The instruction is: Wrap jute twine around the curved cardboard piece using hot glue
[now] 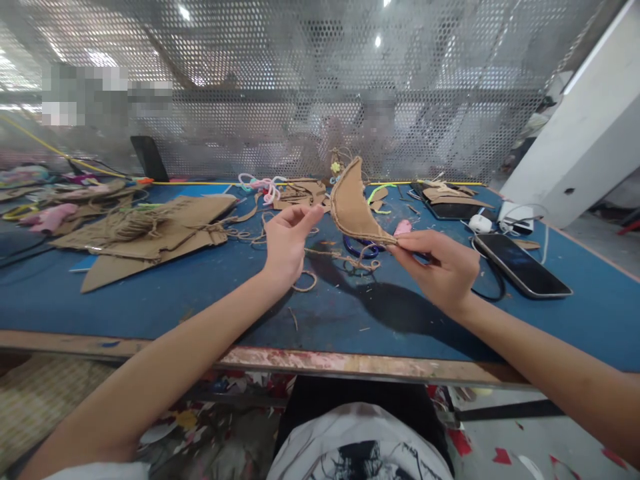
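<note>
My right hand pinches the lower tip of a curved, crescent-shaped cardboard piece edged with jute twine and holds it upright above the blue table. My left hand is raised just left of the piece, with thumb and fingers loosely apart and their tips close to its edge. Nothing shows in that hand. Loose jute twine lies on the table under both hands, partly over blue-handled scissors.
Flat cardboard sheets and a twine bundle lie at the left. Cardboard scraps and coloured pipe cleaners sit further back. A phone, a tablet and white chargers lie at the right. A perforated metal screen closes the far side.
</note>
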Motion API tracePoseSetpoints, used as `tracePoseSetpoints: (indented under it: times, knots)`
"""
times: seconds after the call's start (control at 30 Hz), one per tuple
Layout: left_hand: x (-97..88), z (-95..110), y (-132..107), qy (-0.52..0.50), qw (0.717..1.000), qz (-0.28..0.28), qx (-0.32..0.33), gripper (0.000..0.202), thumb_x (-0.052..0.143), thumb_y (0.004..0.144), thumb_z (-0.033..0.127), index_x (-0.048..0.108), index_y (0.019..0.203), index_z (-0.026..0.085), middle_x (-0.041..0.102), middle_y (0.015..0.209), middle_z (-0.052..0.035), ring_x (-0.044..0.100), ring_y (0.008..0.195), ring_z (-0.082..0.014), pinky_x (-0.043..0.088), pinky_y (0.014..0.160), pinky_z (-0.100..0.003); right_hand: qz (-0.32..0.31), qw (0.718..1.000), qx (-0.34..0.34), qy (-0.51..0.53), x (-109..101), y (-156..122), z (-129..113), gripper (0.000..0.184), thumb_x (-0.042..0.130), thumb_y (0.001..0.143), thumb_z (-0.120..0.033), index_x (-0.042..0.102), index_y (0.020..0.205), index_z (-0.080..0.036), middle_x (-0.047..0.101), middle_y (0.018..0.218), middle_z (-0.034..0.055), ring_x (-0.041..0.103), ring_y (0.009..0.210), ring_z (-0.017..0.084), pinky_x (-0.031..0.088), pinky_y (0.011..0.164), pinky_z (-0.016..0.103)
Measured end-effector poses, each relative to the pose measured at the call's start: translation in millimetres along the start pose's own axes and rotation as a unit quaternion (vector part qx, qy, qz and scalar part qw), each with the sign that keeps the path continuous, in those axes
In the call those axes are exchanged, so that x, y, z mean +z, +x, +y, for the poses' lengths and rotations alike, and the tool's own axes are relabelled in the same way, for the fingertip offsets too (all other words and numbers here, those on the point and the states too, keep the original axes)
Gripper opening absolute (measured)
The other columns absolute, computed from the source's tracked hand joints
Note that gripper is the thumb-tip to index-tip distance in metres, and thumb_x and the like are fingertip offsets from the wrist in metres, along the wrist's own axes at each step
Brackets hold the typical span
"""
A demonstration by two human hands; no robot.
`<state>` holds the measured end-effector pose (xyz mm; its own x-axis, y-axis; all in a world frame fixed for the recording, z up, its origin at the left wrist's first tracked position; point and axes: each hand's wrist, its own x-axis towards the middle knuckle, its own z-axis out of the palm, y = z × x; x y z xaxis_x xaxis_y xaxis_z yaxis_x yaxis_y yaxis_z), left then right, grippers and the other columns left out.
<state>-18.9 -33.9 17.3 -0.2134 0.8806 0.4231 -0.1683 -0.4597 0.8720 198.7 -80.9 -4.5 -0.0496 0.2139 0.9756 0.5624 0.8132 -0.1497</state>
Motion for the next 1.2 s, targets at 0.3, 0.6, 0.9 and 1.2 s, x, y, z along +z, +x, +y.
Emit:
tracePoseSetpoints:
  times: [0.3,0.6,0.9,1.2]
  knots:
    - [0.2,-4.7,7.7,-0.157,0.939,0.02,-0.305,0.019,0.075,0.069,0.007,0.059,0.063,0.015,0.067,0.062,0.0022,0.064,0.06,-0.0078,0.052,0.067,-0.023,0.001,0.999,-0.042,0.007,0.2,1.8,1.8,0.016,0.071,0.075,-0.009,0.068,0.082,-0.024,0.074,0.075,-0.0002,0.071,0.066,0.016,0.057,0.062,0.026]
    - [2.1,-6.8,3.6,-0.118,0.943,-0.001,-0.312,0.023,0.072,0.07,0.001,0.056,0.058,0.012,0.065,0.056,0.0006,0.061,0.052,-0.0052,0.053,0.061,-0.017,-0.011,0.999,-0.05,0.017,0.5,1.0,2.9,0.02,0.072,0.074,-0.006,0.067,0.084,-0.022,0.074,0.077,0.0013,0.071,0.07,0.016,0.058,0.066,0.026]
    - [0.9,-9.7,2.6,-0.109,0.938,-0.022,-0.328,0.017,0.065,0.076,-0.003,0.06,0.067,0.011,0.067,0.06,-0.0013,0.064,0.056,-0.0069,0.054,0.064,-0.018,-0.015,0.998,-0.052,0.016,0.3,0.7,3.5,0.02,0.072,0.074,-0.006,0.066,0.084,-0.022,0.074,0.077,0.0019,0.071,0.069,0.016,0.059,0.066,0.026]
    - [12.8,8.1,-16.8,-0.196,0.894,-0.214,-0.341,0.032,0.059,0.087,0.041,0.062,0.1,0.012,0.074,0.091,-0.0121,0.072,0.083,-0.0248,0.056,0.085,-0.045,-0.054,0.998,-0.029,-0.008,-1.2,0.8,1.0,0.014,0.068,0.079,-0.01,0.065,0.084,-0.022,0.073,0.077,0.0005,0.07,0.068,0.014,0.056,0.067,0.024]
